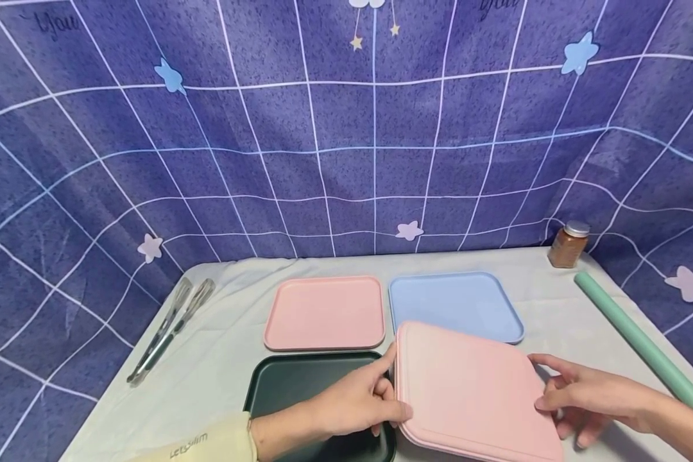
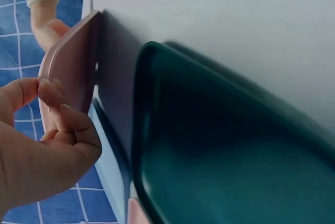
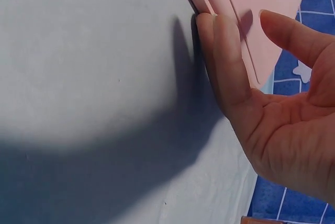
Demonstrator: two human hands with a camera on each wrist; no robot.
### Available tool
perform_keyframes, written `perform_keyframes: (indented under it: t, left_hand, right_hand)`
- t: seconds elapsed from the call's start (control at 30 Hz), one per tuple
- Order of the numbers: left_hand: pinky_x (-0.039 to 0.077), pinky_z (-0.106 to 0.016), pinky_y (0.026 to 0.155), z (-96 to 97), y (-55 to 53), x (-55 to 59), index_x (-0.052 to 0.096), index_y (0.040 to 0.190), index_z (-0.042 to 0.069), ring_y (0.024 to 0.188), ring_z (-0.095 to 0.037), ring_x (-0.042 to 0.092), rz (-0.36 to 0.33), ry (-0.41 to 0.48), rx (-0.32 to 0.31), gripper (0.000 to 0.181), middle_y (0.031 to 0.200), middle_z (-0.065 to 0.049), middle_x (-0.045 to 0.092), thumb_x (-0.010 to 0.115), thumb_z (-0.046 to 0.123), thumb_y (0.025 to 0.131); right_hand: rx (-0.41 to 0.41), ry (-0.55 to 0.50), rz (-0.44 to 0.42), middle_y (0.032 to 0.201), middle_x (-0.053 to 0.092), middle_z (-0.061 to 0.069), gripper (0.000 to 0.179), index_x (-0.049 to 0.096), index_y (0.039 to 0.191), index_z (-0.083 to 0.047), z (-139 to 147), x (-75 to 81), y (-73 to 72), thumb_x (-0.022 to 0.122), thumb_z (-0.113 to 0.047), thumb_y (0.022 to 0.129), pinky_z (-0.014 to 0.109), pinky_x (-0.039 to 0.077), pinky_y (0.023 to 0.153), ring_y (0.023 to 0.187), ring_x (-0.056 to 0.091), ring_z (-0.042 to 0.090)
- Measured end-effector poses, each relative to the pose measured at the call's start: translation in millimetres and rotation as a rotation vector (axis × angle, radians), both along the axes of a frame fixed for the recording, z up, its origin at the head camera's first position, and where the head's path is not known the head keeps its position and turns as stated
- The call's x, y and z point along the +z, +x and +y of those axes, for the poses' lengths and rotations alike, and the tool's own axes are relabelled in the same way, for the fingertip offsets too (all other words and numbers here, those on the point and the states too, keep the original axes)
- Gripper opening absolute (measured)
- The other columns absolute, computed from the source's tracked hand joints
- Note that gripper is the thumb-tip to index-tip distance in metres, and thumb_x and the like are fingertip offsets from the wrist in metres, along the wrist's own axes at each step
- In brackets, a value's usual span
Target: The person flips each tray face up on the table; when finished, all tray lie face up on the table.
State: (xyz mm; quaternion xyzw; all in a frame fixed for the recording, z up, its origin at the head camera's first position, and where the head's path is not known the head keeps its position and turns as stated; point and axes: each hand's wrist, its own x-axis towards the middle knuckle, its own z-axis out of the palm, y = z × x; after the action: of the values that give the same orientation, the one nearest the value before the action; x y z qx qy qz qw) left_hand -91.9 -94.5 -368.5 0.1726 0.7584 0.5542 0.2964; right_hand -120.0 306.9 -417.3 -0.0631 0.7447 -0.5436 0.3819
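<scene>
Together both hands gripped tilted pink tray [image 1: 468,391]: left hand [image 1: 352,401] pinched left edge, right hand [image 1: 589,394] held right edge above bench [image 1: 219,359].

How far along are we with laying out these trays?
Three trays lie flat on the table: pink tray, blue tray, dark green tray. In hand: the left hand and right hand hold a pink board by its edges. Untouched: tongs, green roll, jar.
</scene>
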Motion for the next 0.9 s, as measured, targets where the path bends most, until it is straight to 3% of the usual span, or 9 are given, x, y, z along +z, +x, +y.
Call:
perform_keyframes:
  t: [0.27, 0.7, 0.83, 0.9]
  left_hand:
    - [0.04, -0.022, 0.048, 7.5, -0.4, 16.4, 0.006, 0.162, 0.019, 0.047, -0.011, 0.047, 0.052, 0.042, 0.028, 0.102, 0.064, 0.002, 0.058, 0.074, 0.014, 0.086]
    - [0.041, -0.023, 0.053, 13.3, 0.9, 38.7, 0.014, 0.162, 0.016, 0.051, -0.01, 0.046, 0.042, 0.096, 0.106, 0.099, 0.065, 0.003, 0.052, 0.072, 0.009, 0.082]
    - [0.042, -0.022, 0.053, 14.8, 1.8, 40.4, 0.015, 0.161, 0.015, 0.051, -0.01, 0.045, 0.042, 0.106, 0.122, 0.097, 0.065, 0.004, 0.052, 0.072, 0.009, 0.083]
    - [0.041, -0.022, 0.053, 15.5, 2.4, 40.3, 0.017, 0.161, 0.013, 0.051, -0.01, 0.045, 0.049, 0.113, 0.134, 0.095, 0.066, 0.004, 0.052, 0.072, 0.009, 0.083]
  right_hand:
    - [-0.042, 0.02, 0.002, 0.098, 0.059, 0.011, 0.09, -0.001, 0.156, 0.002, -9.8, 2.4, 2.3, 0.062, -0.021, 0.096, 0.03, 0.057, 0.054, 0.071, 0.069, 0.019]
    - [-0.041, -0.003, -0.012, 0.099, 0.059, 0.011, 0.091, -0.002, 0.155, 0.004, -23.4, 0.4, 0.1, 0.063, -0.02, 0.095, 0.029, 0.056, 0.052, 0.07, 0.069, 0.017]
    - [-0.035, 0.064, 0.019, 0.097, 0.06, 0.01, 0.09, 0.003, 0.155, 0.004, -26.1, 6.3, -0.4, 0.064, -0.023, 0.094, 0.031, 0.056, 0.051, 0.068, 0.069, 0.018]
    - [-0.021, 0.143, 0.085, 0.094, 0.061, 0.01, 0.09, 0.007, 0.155, 0.004, -29.4, 14.0, -0.9, 0.065, -0.026, 0.093, 0.033, 0.055, 0.049, 0.066, 0.068, 0.02]
